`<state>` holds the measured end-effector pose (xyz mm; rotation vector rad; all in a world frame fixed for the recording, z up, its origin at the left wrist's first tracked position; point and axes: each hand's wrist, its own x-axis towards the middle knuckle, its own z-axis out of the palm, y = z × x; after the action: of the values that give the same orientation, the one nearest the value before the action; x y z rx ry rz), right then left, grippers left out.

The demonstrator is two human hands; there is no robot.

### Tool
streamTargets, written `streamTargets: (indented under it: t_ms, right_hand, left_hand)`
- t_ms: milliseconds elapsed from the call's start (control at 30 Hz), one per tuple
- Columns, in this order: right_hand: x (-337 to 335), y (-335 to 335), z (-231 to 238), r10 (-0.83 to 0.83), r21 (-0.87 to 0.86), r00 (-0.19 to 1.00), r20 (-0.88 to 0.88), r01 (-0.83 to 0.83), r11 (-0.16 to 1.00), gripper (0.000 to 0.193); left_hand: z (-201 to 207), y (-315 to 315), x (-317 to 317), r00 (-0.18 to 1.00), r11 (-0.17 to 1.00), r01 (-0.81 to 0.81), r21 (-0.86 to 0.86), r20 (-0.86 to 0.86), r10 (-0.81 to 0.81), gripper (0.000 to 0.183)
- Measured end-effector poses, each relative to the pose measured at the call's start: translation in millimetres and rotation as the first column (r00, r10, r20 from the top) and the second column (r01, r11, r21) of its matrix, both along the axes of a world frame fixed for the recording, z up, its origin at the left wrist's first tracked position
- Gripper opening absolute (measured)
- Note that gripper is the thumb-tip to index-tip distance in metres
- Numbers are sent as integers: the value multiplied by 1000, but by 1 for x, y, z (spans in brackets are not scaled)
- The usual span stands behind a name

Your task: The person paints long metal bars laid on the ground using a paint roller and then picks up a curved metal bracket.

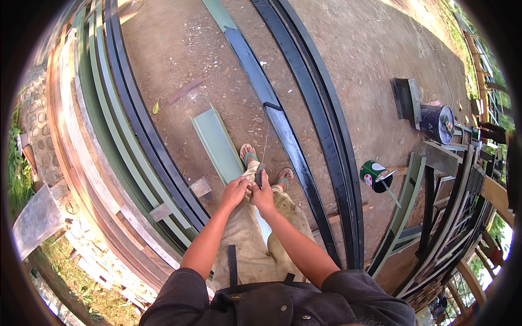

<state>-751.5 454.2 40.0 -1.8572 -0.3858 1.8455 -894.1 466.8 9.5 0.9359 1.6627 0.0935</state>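
My right hand (263, 196) is closed round the dark handle of a paint roller (260, 174). Its thin rod runs forward to a narrow dark roller head (273, 106), which lies across a long steel channel beam (255, 79). Dark wet-looking paint coats the beam's near and middle length; its far end is pale green. Close beside the right hand, my left hand (235, 192) has its fingers curled in, and what they hold, if anything, is hidden. Below the hands, my sandalled feet stand either side of a short pale green channel piece (213, 137).
Two dark beams (321, 108) lie right of the painted one. Stacked beams and timber (100, 136) fill the left. At right stand a green paint can (375, 175) with a stick, a dark bucket (435, 124) and a cluttered rack (435, 201). A wood block (200, 188) lies near the left stack.
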Motion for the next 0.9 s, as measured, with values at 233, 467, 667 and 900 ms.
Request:
streamTargets:
  t_ms: [233, 467, 667, 900]
  right_hand:
    - [-40, 54, -11, 132, 8, 947, -293, -135, 991, 84]
    - [-65, 124, -9, 286, 34, 919, -272, -288, 957, 80]
    - [-26, 142, -17, 127, -183, 992, -15, -128, 975, 64]
    - [93, 63, -38, 265, -427, 888, 377, -87, 900, 57]
  left_hand:
    - [39, 70, -26, 951, 903, -285, -323, 20, 307, 45]
    - [29, 132, -91, 996, 999, -30, 33, -84, 32, 40]
    - [41, 224, -128, 995, 999, 16, 35, -102, -12, 40]
    - [40, 265, -145, 994, 997, 28, 74, -108, -20, 41]
